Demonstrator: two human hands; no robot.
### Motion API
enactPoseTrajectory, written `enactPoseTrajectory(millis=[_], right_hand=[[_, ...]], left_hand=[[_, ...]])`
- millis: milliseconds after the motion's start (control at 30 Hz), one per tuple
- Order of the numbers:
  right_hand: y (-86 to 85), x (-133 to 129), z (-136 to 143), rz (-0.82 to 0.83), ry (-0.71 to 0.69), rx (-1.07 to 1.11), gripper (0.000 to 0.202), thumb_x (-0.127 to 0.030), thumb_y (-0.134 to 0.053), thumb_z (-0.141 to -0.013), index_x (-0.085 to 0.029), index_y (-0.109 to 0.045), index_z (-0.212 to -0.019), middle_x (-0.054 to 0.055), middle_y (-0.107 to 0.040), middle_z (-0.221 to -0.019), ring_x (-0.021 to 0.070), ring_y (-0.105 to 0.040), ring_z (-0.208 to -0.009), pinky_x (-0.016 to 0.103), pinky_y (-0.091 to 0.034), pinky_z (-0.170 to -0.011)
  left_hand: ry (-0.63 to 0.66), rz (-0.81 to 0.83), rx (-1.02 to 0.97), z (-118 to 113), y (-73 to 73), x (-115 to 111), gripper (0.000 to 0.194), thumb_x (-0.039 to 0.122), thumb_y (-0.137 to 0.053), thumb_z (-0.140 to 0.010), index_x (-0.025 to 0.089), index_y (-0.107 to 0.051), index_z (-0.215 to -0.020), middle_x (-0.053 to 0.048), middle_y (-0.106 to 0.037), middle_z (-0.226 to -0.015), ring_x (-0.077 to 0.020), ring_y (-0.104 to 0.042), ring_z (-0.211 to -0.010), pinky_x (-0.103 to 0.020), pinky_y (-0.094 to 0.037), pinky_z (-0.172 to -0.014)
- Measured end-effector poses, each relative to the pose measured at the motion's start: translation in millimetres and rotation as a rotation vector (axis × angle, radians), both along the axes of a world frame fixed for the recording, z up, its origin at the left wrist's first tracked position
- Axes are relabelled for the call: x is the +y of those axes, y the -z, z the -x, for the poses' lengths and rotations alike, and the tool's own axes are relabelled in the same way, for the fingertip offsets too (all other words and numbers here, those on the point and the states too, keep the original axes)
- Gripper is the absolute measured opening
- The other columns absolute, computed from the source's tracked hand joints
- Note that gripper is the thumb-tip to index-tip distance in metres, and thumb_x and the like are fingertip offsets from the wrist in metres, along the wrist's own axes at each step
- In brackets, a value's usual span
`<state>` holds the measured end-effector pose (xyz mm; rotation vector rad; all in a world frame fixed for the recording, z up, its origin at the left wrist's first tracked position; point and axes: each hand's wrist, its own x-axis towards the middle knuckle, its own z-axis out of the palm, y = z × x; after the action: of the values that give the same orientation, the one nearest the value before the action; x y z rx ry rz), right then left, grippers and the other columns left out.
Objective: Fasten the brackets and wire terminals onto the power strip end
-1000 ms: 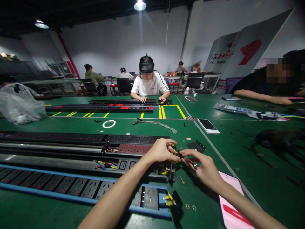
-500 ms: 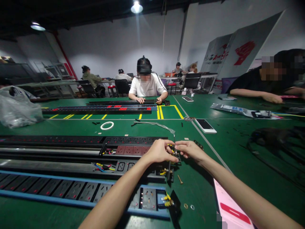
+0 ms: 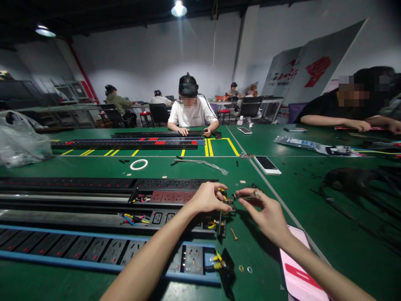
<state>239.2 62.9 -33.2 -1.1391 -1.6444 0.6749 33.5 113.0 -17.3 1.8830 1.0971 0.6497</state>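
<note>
Pinching the end of a black power strip (image 3: pixel 175 200), the left hand (image 3: pixel 205 198) closes on its yellow-wired terminal. The right hand (image 3: pixel 266 213) grips a small screwdriver (image 3: pixel 246 195) between thumb and 2 fingers, tip at the terminal. Light, stiff, slippery-looking metal; best held by its shaft.

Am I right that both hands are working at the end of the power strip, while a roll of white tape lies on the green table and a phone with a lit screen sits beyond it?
Not quite: the head view shows the phone with a dark screen. The left hand and right hand do meet at the power strip end, and the white tape lies on the green table.
</note>
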Motion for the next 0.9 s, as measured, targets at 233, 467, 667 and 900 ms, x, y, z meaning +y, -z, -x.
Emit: enactPoseTrajectory(millis=[233, 467, 667, 900], right_hand=[[15.9, -17, 0, -0.181, -0.045, -0.217, 0.014, -0.03, -0.06, -0.091, -0.024, -0.066, -0.102, 0.008, -0.075, -0.107, 0.025, -0.072, -0.096, 0.036, -0.059, -0.084], [23.2, -14, 0, -0.31, -0.064, -0.299, 0.014, -0.022, -0.057, -0.091, -0.023, -0.063, -0.104, 0.008, -0.075, -0.107, 0.0225, -0.073, -0.095, 0.034, -0.06, -0.085], [23.3, -18, -1, -0.375, -0.056, -0.342, 0.016, -0.018, -0.057, -0.092, -0.023, -0.062, -0.106, 0.007, -0.074, -0.108, 0.0219, -0.072, -0.098, 0.032, -0.059, -0.085], [23.4, -21, -1, -0.369, -0.033, -0.405, 0.023, -0.019, -0.055, -0.093, -0.022, -0.058, -0.116, 0.009, -0.073, -0.109, 0.0223, -0.073, -0.094, 0.033, -0.06, -0.081]], left_hand=[[0.001, -0.011, -0.011, 0, 2.6, 1, 0.077, 0.039, -0.087, -0.052, 0.011, -0.067, -0.121, -0.005, -0.074, -0.083, -0.0193, -0.067, -0.075, -0.025, -0.05, -0.068], [-0.005, 0.002, -0.002, 0, 1.6, 1, 0.075, 0.036, -0.087, -0.053, 0.011, -0.067, -0.121, -0.005, -0.074, -0.083, -0.0189, -0.068, -0.074, -0.025, -0.05, -0.068], [-0.011, 0.006, -0.002, 0, 2.1, 1, 0.077, 0.038, -0.087, -0.052, 0.011, -0.067, -0.121, -0.004, -0.074, -0.083, -0.0186, -0.067, -0.073, -0.025, -0.05, -0.067], [-0.007, -0.003, 0.004, 0, 1.2, 1, 0.076, 0.038, -0.086, -0.053, 0.011, -0.067, -0.121, -0.004, -0.074, -0.083, -0.0181, -0.067, -0.072, -0.025, -0.05, -0.068]])
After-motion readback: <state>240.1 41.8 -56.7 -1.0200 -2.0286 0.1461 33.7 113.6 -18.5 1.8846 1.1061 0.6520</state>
